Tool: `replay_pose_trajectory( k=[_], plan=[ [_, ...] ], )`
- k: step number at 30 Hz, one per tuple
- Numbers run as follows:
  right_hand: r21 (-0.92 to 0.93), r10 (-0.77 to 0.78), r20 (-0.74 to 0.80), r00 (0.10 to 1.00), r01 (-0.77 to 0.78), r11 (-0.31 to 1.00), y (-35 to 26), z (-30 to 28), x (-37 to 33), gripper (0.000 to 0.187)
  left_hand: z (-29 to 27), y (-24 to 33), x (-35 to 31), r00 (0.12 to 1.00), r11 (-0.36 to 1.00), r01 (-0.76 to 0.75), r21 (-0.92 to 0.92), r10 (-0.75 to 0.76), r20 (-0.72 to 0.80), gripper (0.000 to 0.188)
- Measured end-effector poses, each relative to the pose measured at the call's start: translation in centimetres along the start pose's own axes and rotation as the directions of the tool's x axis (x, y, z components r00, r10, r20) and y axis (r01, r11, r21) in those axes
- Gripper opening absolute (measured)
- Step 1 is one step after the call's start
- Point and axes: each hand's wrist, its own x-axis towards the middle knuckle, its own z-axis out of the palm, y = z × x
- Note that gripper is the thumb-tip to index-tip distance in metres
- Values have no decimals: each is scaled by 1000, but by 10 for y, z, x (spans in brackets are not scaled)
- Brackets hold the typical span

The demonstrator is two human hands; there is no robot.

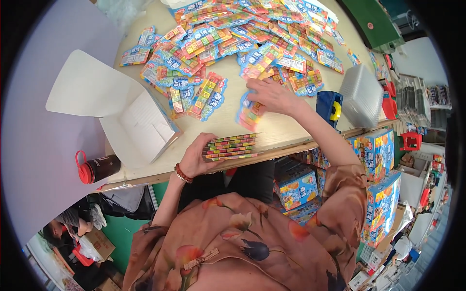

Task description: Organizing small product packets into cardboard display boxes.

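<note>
My left hand (198, 157) is closed around one end of a stack of candy packs (230, 147), held at the near edge of the table. Their colourful edges lie one above another. Over the table to the right, my right hand (272, 95) grips a single candy pack (250, 111), blurred by motion. Just beyond that hand another pack (262, 59) lies on the front of a large loose pile of the same blue, pink and yellow packs (208, 41). A few packs (208, 95) lie nearer to me, left of my right hand.
An open white box (141, 121) stands at the left, its lid raised. A dark bottle with a red cap (99, 167) is beside it. At the right are a blue tape dispenser (328, 107) and stacked clear plastic trays (361, 94). Printed blue cartons (381, 203) stand below the table edge.
</note>
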Motion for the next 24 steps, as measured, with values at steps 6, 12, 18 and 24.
replay_pose_trajectory(
  k=[6, 12, 18, 24],
  plan=[
    [386, 239, 3, 971, -222, 895, -19, 6, 11, 47, 8, -12, 10, 999, 999, -35, 10, 35, -40, 71],
    [910, 243, 242, 939, -307, 280, -21, 0, 29, 15, 10, -11, 36, 999, 986, -3, 167, 10, -42, 110],
    [-155, 313, -436, 844, -413, 897, 68, -14, 30, 51, 6, -18, 43, 993, 998, -40, 55, 34, 115, 112],
    [-115, 503, 40, 864, -496, 861, 77, -24, 19, 76, 14, -8, 36, 991, 962, 131, -239, -120, 63, 105]
  ],
)
